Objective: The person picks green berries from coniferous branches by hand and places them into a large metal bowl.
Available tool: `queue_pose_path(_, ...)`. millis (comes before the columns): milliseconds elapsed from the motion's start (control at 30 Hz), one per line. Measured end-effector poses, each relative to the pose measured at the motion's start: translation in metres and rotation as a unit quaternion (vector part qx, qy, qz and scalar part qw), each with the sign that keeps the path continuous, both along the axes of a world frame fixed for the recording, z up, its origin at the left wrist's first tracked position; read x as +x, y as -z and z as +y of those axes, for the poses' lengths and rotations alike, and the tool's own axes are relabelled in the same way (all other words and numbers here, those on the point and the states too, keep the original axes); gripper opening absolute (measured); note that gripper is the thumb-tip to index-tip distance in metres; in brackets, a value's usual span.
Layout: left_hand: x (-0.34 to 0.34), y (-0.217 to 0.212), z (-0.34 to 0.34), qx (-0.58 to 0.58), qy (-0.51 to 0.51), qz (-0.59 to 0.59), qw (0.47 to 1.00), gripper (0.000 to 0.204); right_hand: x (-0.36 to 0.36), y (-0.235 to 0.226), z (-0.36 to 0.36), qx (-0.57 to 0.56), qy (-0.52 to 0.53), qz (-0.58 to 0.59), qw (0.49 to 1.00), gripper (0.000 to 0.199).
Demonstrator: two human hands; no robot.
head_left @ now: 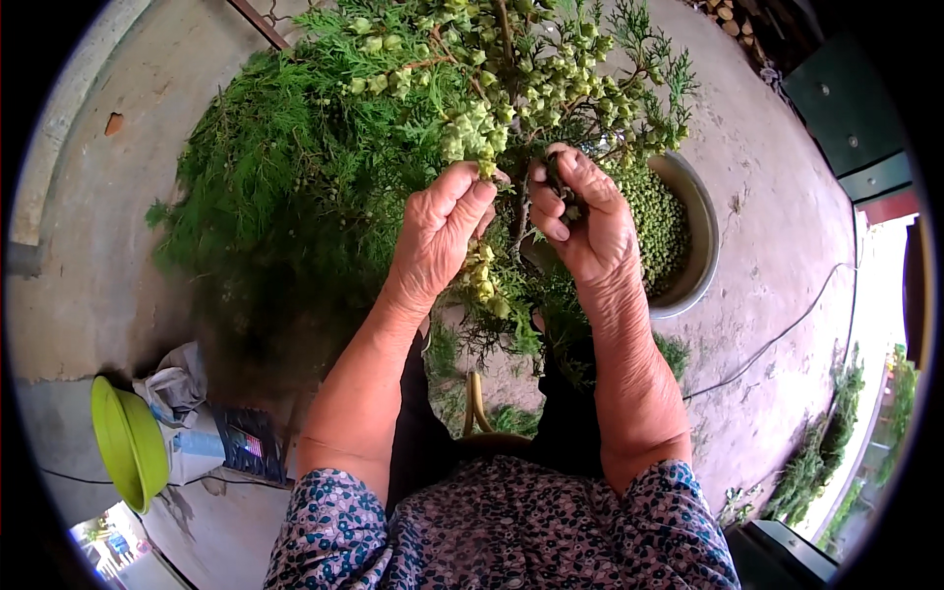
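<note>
Lying on bare concrete floor (777, 226), cut conifer branches (295, 187), metal bowl (700, 226)

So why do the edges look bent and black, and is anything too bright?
Head view: the fisheye lens bows the concrete floor toward a black rim; daylight is soft and even on both hands, left hand and right hand; the strip at the far right is washed out.
</note>
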State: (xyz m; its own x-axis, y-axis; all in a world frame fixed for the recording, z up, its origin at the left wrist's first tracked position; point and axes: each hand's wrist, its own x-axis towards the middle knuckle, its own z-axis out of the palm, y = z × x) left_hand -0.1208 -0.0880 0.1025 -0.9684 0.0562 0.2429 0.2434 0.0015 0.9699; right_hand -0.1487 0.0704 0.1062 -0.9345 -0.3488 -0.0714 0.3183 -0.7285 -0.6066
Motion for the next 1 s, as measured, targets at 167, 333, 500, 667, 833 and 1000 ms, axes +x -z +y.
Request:
queue_pose_path(167, -0.003, 0.005, -0.005, -0.099, 0.016, 0.049, 0.994, 0.020, 0.004, -0.001, 0.000, -0.007, 0.041, 0.009, 0.999, 0.015)
queue_pose_path(333, -0.002, 0.003, -0.003, -0.077, -0.002, 0.042, 0.996, 0.010, 0.002, 0.005, -0.001, 0.019, 0.042, -0.012, 0.999, 0.014)
queue_pose_path(500, -0.005, 0.005, 0.000, 0.045, -0.003, 0.020, 0.999, 0.016, 0.006, 0.008, -0.012, 0.057, 0.039, -0.023, 0.997, 0.015)
queue_pose_path(667, -0.009, 0.005, -0.002, 0.104, 0.041, -0.046, 0.993, 0.026, 0.010, 0.005, -0.016, 0.081, 0.029, -0.057, 0.995, 0.020)
queue_pose_path(833, -0.010, 0.015, 0.002, 0.069, -0.010, -0.024, 0.997, 0.012, 0.012, 0.001, -0.021, 0.153, 0.044, -0.018, 0.987, 0.018)
queue_pose_path(1000, -0.010, 0.013, -0.002, 0.035, -0.026, -0.022, 0.999, 0.008, 0.012, 0.009, -0.022, 0.195, 0.074, 0.009, 0.978, 0.015)
